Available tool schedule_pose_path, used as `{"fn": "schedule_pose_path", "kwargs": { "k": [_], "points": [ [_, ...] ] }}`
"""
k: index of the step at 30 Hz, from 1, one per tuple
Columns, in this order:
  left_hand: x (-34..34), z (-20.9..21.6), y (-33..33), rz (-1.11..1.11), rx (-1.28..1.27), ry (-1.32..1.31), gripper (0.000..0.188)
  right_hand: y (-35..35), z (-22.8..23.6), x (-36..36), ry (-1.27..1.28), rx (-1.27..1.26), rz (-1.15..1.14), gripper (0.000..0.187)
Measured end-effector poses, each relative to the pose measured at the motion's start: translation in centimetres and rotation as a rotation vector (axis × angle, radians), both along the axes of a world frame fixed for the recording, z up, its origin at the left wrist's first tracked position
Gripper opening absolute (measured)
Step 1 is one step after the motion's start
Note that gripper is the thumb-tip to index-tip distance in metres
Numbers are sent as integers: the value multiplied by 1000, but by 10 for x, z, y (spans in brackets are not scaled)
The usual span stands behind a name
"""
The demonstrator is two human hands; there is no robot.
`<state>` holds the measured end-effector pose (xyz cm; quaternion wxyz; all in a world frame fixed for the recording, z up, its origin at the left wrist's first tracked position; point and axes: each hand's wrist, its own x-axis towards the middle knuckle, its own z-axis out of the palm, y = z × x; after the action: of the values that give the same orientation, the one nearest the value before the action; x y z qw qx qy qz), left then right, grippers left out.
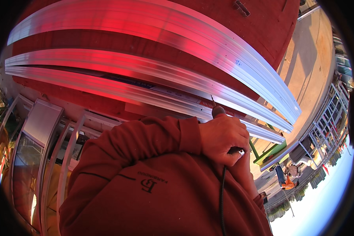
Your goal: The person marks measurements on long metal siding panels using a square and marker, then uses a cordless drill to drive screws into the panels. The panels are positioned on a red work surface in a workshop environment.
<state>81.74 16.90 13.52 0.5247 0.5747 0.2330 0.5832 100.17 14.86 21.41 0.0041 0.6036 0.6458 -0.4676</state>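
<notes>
My left hand [226, 137] is wrapped round a dark drill [218, 110], and its thin bit points away from me. The tip of the bit lies in front of the long silver metal profiles, though whether it touches them is unclear. A black cord [223, 196] hangs down from the hands across my red sweatshirt. Just below and behind the left hand is my right hand [242, 167], mostly hidden, so its fingers do not show. The near profile [185, 109] and the middle profile [177, 76] lie side by side beyond the drill.
A wider silver profile [145, 21] lies farther off on the red surface [259, 23]. Metal frames [72, 147] and a glazed panel [29, 153] stand at the left. A green support [271, 151] is under the profiles' right ends. A person in orange [288, 183] is in the distance.
</notes>
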Motion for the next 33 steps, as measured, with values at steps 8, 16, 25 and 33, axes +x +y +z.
{"fn": "schedule_pose_path", "kwargs": {
  "k": [8,16,25,33],
  "points": [
    [0,-1,2,-7,-11,-27,27,-3,3,17,22,-244,13,52],
    [-1,-1,1,-1,-14,-34,26,3,9,4,24,-200,53,51],
    [-3,1,3,-11,-12,-30,27,2,10,6,5,-225,51,51],
    [-2,1,7,8,-40,-17,26,8,5,2,36,-60,33,43]
  ]
}}
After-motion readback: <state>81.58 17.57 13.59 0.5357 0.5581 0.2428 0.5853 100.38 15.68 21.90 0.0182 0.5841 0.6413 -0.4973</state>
